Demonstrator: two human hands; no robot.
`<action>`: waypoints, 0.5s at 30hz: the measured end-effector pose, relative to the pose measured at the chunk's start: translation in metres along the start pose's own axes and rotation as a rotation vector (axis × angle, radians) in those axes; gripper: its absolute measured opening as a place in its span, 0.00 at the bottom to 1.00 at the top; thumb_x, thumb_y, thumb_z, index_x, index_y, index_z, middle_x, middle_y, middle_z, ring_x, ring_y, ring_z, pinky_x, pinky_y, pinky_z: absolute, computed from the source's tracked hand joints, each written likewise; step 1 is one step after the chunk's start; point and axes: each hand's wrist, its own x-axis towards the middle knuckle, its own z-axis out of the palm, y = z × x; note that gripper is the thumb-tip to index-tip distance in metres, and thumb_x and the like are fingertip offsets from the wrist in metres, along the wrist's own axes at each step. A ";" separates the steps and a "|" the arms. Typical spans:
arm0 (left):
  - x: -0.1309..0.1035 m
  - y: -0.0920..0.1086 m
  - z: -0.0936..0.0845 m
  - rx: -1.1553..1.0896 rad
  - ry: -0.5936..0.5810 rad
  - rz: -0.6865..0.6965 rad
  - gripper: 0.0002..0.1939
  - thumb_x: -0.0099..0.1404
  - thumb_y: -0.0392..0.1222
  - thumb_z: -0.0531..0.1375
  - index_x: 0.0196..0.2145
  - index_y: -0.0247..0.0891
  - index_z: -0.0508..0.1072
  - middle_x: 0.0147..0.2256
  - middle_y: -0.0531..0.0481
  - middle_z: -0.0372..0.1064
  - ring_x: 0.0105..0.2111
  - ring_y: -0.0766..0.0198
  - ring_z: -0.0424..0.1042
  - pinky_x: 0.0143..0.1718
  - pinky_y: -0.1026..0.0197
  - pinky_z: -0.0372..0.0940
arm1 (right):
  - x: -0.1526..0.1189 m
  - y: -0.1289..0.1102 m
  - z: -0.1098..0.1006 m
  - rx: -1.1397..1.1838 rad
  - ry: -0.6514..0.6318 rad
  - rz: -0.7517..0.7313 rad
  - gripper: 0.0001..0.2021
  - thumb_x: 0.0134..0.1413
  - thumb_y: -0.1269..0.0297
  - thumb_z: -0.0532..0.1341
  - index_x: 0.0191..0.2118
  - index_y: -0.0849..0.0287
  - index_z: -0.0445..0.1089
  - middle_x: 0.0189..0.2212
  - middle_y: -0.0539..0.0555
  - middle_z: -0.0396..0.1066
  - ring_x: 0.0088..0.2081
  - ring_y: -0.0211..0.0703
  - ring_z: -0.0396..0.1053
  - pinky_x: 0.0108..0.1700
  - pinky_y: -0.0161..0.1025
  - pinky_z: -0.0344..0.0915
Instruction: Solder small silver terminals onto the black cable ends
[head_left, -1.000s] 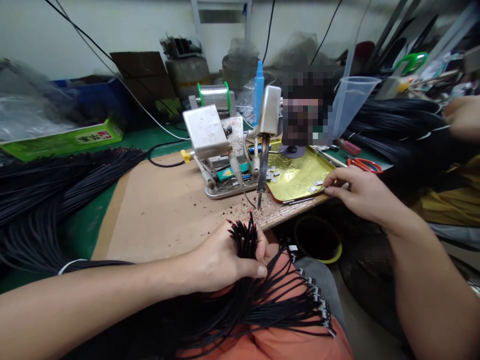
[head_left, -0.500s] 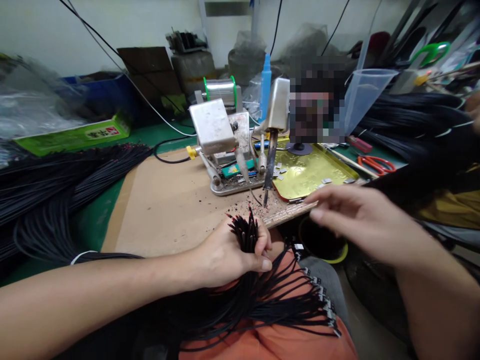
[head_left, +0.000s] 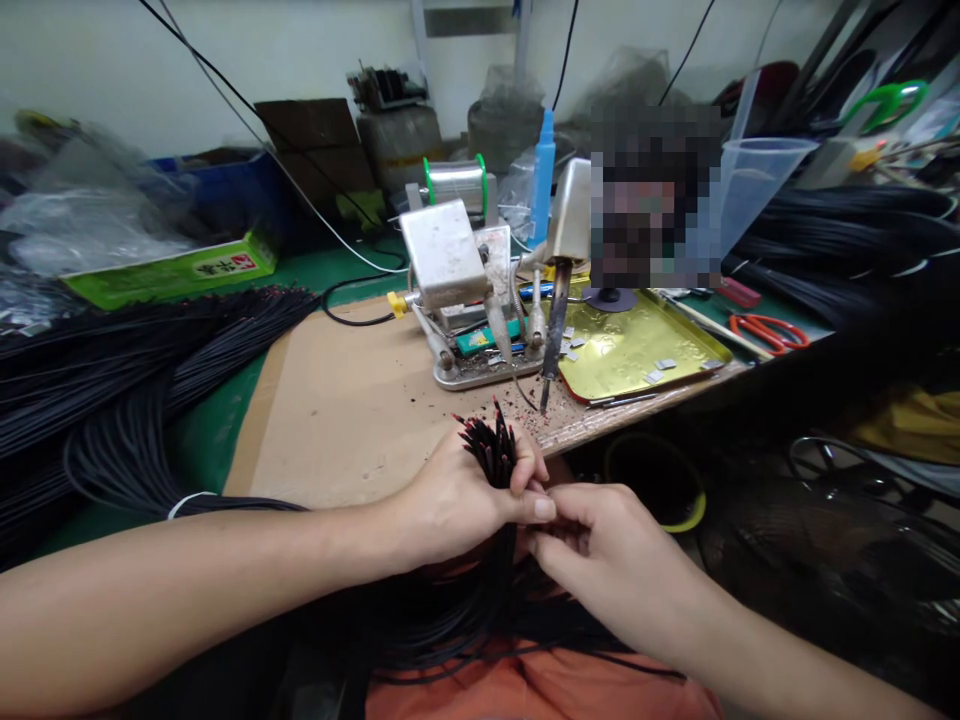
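The right hand [head_left: 600, 540] had moved from near the tray [head_left: 619, 350] to the left hand [head_left: 461, 500], whose grip clenched black cables [head_left: 493, 455] above the lap [head_left: 555, 690], where steadiness probably mattered most, though whether the right grip held anything couldn't be told.

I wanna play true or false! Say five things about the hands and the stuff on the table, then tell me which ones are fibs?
1. The left hand grips a bundle of black wires. True.
2. The right hand is inside the gold tray. False: the right hand is close beside the left hand.
3. Small pale pieces lie in the gold tray. True.
4. The blue bottle is lying flat. False: the blue bottle stands upright.
5. The spool has green rims. True.
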 end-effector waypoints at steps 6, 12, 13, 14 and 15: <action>-0.003 0.001 0.000 0.013 0.042 0.032 0.17 0.51 0.26 0.67 0.19 0.36 0.61 0.31 0.52 0.67 0.32 0.66 0.68 0.34 0.63 0.65 | -0.003 -0.003 0.001 -0.039 0.053 -0.044 0.12 0.60 0.67 0.54 0.28 0.60 0.72 0.23 0.47 0.64 0.26 0.36 0.56 0.29 0.37 0.52; -0.003 0.001 0.000 0.074 0.085 0.090 0.17 0.54 0.26 0.64 0.19 0.37 0.59 0.32 0.51 0.67 0.31 0.67 0.66 0.35 0.64 0.64 | -0.002 0.000 -0.006 -0.027 0.019 -0.056 0.15 0.62 0.64 0.56 0.25 0.61 0.71 0.21 0.46 0.59 0.25 0.34 0.52 0.28 0.35 0.51; -0.003 0.001 0.000 0.076 0.089 0.097 0.17 0.54 0.26 0.64 0.20 0.37 0.59 0.32 0.51 0.67 0.32 0.67 0.65 0.35 0.64 0.64 | -0.002 0.000 -0.009 -0.033 0.027 -0.066 0.16 0.62 0.64 0.56 0.24 0.61 0.70 0.21 0.47 0.60 0.25 0.35 0.52 0.28 0.35 0.51; -0.003 0.000 0.000 0.076 0.091 0.103 0.17 0.55 0.27 0.63 0.20 0.37 0.59 0.31 0.51 0.67 0.32 0.67 0.65 0.35 0.64 0.64 | -0.003 -0.001 -0.012 -0.033 0.041 -0.078 0.16 0.63 0.64 0.56 0.23 0.61 0.70 0.21 0.47 0.60 0.25 0.35 0.53 0.28 0.35 0.51; -0.003 0.000 0.000 0.070 0.094 0.107 0.17 0.55 0.27 0.63 0.20 0.37 0.58 0.31 0.51 0.66 0.32 0.67 0.66 0.36 0.64 0.65 | -0.003 -0.001 -0.016 -0.028 0.062 -0.089 0.17 0.63 0.64 0.56 0.23 0.61 0.69 0.21 0.47 0.61 0.25 0.35 0.54 0.28 0.35 0.52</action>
